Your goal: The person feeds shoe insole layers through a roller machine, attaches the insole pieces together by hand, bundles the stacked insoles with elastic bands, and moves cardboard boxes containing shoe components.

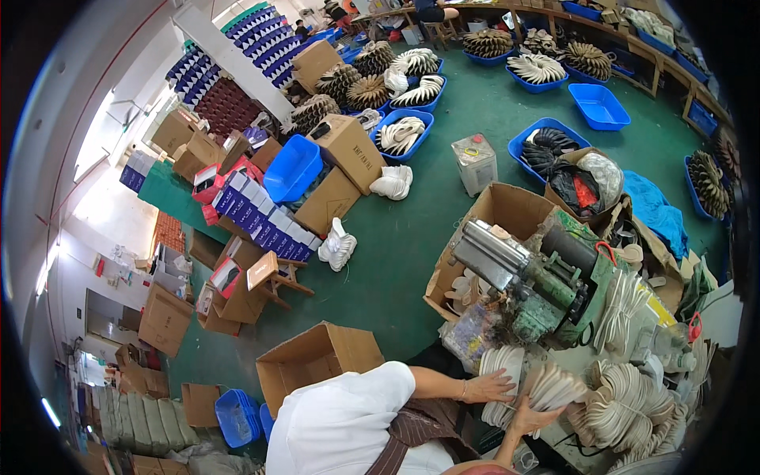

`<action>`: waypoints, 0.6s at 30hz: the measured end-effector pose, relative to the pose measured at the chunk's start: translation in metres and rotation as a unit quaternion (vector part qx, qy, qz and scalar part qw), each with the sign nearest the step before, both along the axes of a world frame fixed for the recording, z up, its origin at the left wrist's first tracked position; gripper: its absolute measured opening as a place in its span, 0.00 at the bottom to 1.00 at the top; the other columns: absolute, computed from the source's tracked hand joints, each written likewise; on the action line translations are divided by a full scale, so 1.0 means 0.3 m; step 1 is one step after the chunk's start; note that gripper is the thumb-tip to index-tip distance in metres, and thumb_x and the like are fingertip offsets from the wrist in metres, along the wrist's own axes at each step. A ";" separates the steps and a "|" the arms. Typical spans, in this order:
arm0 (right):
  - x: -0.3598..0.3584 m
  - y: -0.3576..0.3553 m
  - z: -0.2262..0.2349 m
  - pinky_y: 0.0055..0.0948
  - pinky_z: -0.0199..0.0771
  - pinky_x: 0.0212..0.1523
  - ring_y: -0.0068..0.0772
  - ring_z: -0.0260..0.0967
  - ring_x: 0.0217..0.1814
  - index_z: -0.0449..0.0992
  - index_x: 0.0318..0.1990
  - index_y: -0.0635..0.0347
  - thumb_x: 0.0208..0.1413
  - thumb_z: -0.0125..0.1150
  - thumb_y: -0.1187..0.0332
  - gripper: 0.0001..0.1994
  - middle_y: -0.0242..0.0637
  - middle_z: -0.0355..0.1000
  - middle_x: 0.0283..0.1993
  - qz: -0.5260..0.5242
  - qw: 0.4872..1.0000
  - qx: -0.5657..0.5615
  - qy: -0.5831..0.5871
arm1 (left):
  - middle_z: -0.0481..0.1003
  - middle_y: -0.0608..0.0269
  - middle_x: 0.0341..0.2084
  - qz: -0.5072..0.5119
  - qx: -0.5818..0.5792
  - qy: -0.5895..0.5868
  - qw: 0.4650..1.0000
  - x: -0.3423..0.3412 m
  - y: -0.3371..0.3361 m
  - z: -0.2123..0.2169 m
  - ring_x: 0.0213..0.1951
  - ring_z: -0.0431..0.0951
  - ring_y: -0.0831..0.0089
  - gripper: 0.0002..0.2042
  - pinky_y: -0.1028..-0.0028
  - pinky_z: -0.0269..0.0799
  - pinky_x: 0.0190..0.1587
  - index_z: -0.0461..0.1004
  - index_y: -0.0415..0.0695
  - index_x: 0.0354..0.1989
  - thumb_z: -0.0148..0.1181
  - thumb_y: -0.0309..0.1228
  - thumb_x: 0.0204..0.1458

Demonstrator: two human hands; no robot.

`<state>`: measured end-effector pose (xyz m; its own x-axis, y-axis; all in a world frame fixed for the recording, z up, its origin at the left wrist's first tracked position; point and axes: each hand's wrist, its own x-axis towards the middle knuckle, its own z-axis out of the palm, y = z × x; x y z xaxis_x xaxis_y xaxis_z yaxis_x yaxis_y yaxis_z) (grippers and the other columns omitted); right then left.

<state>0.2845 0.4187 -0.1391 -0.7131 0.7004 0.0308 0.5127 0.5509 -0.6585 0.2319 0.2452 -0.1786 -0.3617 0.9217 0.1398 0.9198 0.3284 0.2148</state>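
Note:
My right hand (538,416) is wrapped round the lower side of a bundle of cream shoe soles (554,386), which look like thin flat pieces stacked on edge. My left hand (488,387) lies with its fingers stretched out against a whiter stack of soles (502,362), just left of the bundle. More cream soles (625,404) are heaped on the bench to the right of my right hand. Directly beyond my hands stands a worn green machine (546,293) with a metal cylinder and a motor.
A cardboard box (507,207) stands behind the machine, and an open carton (317,356) is left of my arm. Tied pale strips (621,313) hang by the machine's right side. Blue tubs (599,107) and tubs of fanned soles (400,134) stand on the green floor. A wooden stool (273,277) is farther left.

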 end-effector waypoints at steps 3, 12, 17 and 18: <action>-0.022 0.019 0.086 0.45 0.50 0.63 0.54 0.49 0.66 0.40 0.66 0.68 0.40 0.70 0.52 0.53 0.57 0.48 0.65 -0.080 0.979 -0.056 0.177 | 0.61 0.55 0.55 -0.043 0.008 -0.001 0.999 -0.055 0.047 0.073 0.59 0.59 0.56 0.14 0.50 0.47 0.63 0.67 0.52 0.42 0.56 0.31 0.44; -0.014 0.221 0.204 0.41 0.49 0.64 0.43 0.49 0.65 0.44 0.64 0.69 0.49 0.62 0.58 0.42 0.53 0.46 0.66 -0.148 0.845 -0.271 0.436 | 0.64 0.55 0.53 -0.087 0.170 0.039 0.981 -0.109 0.285 0.037 0.58 0.60 0.56 0.07 0.51 0.45 0.65 0.72 0.53 0.32 0.54 0.30 0.42; 0.019 0.152 0.388 0.40 0.50 0.63 0.42 0.50 0.64 0.45 0.64 0.69 0.50 0.61 0.58 0.41 0.52 0.47 0.65 -0.144 0.792 -0.417 0.421 | 0.58 0.49 0.57 0.028 0.051 0.030 0.998 -0.110 0.228 -0.124 0.61 0.56 0.53 0.30 0.60 0.49 0.65 0.54 0.48 0.61 0.52 0.28 0.46; 0.012 0.118 0.421 0.39 0.50 0.63 0.42 0.51 0.64 0.45 0.64 0.69 0.50 0.61 0.58 0.40 0.51 0.48 0.65 -0.144 0.778 -0.446 0.418 | 0.58 0.49 0.57 0.023 0.055 0.030 0.998 -0.135 0.244 -0.067 0.61 0.56 0.53 0.30 0.60 0.49 0.65 0.54 0.48 0.61 0.52 0.28 0.46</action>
